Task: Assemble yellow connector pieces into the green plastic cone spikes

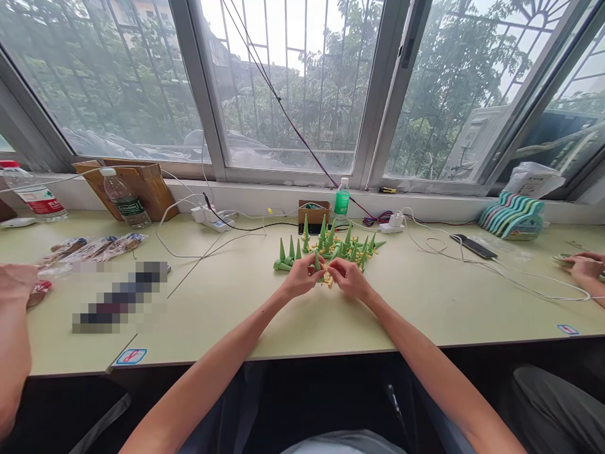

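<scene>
Two bare forearms run up from the bottom edge and meet at the centre of the frame, over the pale green table [236, 302]. The left hand [300, 276] is closed, its fingertips pinched around a small green cone [317, 260] held point up between the two hands. The right hand [350, 277] is also curled shut and pressed close against the left. What it pinches is too small to tell. Just below the fingers lie a few yellow pieces [327, 281], tiny and pale.

By the look of it, the step in hand is fingertip work on that one cone, perhaps with a yellow piece. Parts this small call for a steady pinch and careful lining up.

Just beyond the hands is a cluster of green cones [338, 244]. They look like smooth, matt plastic with sharp tips; most stand upright and a few lie on their sides. Behind them is a small brown box [314, 211], with a green-labelled bottle [341, 198] to its right. White cables and a power strip [212, 217] trail along the sill. Another person's hand [586, 265] rests at the right edge, and a co-worker's arm [14, 315] fills the left.
</scene>
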`<control>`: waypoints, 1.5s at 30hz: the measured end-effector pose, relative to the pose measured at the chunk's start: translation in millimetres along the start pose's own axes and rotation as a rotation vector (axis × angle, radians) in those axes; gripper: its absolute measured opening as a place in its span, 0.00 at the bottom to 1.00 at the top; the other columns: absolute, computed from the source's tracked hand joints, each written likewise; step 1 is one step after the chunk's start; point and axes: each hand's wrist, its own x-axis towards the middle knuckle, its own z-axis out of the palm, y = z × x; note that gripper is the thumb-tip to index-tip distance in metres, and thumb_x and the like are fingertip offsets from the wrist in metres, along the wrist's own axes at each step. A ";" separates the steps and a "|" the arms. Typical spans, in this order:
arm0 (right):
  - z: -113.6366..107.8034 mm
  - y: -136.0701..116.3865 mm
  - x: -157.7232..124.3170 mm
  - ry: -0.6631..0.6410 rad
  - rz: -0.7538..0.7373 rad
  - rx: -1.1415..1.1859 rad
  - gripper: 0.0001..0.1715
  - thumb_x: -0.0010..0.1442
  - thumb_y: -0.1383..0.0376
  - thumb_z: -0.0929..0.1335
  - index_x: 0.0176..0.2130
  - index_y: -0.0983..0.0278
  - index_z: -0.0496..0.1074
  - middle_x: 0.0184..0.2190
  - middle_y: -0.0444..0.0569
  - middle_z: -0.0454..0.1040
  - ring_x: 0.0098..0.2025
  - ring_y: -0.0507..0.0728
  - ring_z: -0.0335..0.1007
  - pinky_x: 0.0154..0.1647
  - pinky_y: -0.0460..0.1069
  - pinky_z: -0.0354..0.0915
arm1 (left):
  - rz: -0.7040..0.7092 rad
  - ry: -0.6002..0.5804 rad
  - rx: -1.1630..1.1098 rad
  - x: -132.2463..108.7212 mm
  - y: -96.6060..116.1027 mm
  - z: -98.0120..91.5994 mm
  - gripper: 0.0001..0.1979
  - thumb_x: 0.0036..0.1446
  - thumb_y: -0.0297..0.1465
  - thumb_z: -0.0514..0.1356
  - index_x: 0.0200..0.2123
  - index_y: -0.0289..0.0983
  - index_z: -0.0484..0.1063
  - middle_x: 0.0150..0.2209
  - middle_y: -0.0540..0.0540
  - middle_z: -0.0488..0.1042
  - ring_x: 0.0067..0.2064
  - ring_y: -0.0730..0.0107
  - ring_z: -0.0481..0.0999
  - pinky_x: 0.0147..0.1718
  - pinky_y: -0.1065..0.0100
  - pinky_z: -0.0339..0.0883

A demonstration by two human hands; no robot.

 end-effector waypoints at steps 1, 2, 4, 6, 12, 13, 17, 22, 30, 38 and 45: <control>0.2 1.1 0.1 0.002 0.003 -0.005 0.18 0.63 0.53 0.62 0.33 0.64 0.68 0.21 0.42 0.66 0.21 0.50 0.57 0.23 0.45 0.54 | 0.008 -0.009 -0.003 -0.3 0.1 0.2 0.14 0.54 0.40 0.60 0.38 0.36 0.68 0.31 0.49 0.71 0.23 0.77 0.69 0.20 0.74 0.64; 0.4 2.2 0.1 0.006 0.004 -0.014 0.18 0.63 0.53 0.62 0.32 0.64 0.68 0.21 0.42 0.65 0.21 0.50 0.56 0.23 0.45 0.54 | 0.015 -0.016 -0.006 -0.6 0.0 0.5 0.14 0.54 0.39 0.60 0.38 0.36 0.68 0.31 0.49 0.71 0.24 0.77 0.69 0.21 0.74 0.64; 0.6 3.8 0.3 0.017 0.003 -0.036 0.18 0.63 0.54 0.62 0.31 0.64 0.68 0.20 0.42 0.64 0.22 0.50 0.54 0.23 0.45 0.52 | 0.028 -0.026 -0.007 -1.1 -0.4 1.2 0.13 0.54 0.39 0.60 0.38 0.35 0.68 0.31 0.49 0.71 0.24 0.77 0.69 0.21 0.74 0.64; 0.6 4.5 0.5 0.027 -0.001 -0.057 0.18 0.63 0.54 0.62 0.30 0.64 0.68 0.20 0.42 0.63 0.22 0.50 0.53 0.23 0.45 0.51 | 0.036 -0.029 0.002 -1.4 -0.7 1.9 0.13 0.54 0.38 0.60 0.38 0.35 0.68 0.32 0.48 0.72 0.24 0.77 0.69 0.21 0.74 0.63; -0.1 3.9 0.6 0.041 -0.008 -0.098 0.22 0.64 0.53 0.61 0.27 0.65 0.65 0.20 0.41 0.60 0.23 0.49 0.51 0.25 0.45 0.50 | 0.065 -0.028 0.024 -1.2 1.3 1.8 0.13 0.55 0.38 0.60 0.38 0.35 0.68 0.34 0.48 0.72 0.22 0.81 0.65 0.23 0.73 0.64; -0.2 4.1 0.6 0.041 -0.012 -0.100 0.23 0.65 0.52 0.60 0.26 0.65 0.65 0.20 0.41 0.60 0.23 0.49 0.51 0.25 0.45 0.50 | 0.070 -0.029 0.021 -1.0 1.5 1.7 0.13 0.55 0.38 0.60 0.38 0.35 0.68 0.34 0.48 0.72 0.22 0.81 0.65 0.23 0.73 0.65; 0.1 6.4 1.1 0.045 -0.026 -0.113 0.26 0.65 0.50 0.59 0.24 0.64 0.61 0.19 0.41 0.57 0.23 0.49 0.50 0.24 0.46 0.48 | 0.087 -0.035 0.020 -0.6 -0.4 2.1 0.12 0.55 0.37 0.60 0.38 0.35 0.68 0.34 0.47 0.72 0.22 0.81 0.64 0.23 0.72 0.66; 1.1 9.9 1.6 0.038 -0.016 -0.126 0.30 0.66 0.48 0.56 0.21 0.64 0.59 0.18 0.42 0.58 0.22 0.49 0.52 0.24 0.46 0.50 | 0.127 -0.041 0.052 -0.8 -3.4 3.9 0.11 0.56 0.35 0.59 0.39 0.35 0.68 0.29 0.49 0.70 0.22 0.79 0.63 0.23 0.72 0.65; 2.2 11.4 2.2 0.026 0.019 -0.109 0.35 0.65 0.45 0.55 0.18 0.65 0.60 0.16 0.43 0.61 0.19 0.49 0.55 0.23 0.45 0.50 | 0.151 -0.058 0.064 -1.9 -1.9 4.6 0.10 0.56 0.33 0.59 0.41 0.35 0.68 0.29 0.50 0.70 0.22 0.80 0.64 0.24 0.73 0.65; 1.2 7.5 1.9 0.052 0.041 -0.101 0.34 0.67 0.48 0.55 0.19 0.64 0.62 0.15 0.44 0.64 0.19 0.50 0.58 0.24 0.46 0.54 | 0.141 -0.044 0.061 -1.3 0.3 6.9 0.10 0.56 0.35 0.59 0.39 0.35 0.68 0.26 0.52 0.68 0.21 0.81 0.61 0.21 0.74 0.63; -1.6 4.5 0.4 0.028 -0.018 0.003 0.14 0.62 0.54 0.64 0.37 0.63 0.68 0.27 0.46 0.72 0.26 0.52 0.66 0.26 0.46 0.59 | 0.101 0.049 0.080 0.0 -0.3 3.0 0.10 0.56 0.35 0.59 0.38 0.36 0.66 0.34 0.48 0.71 0.23 0.79 0.67 0.22 0.74 0.65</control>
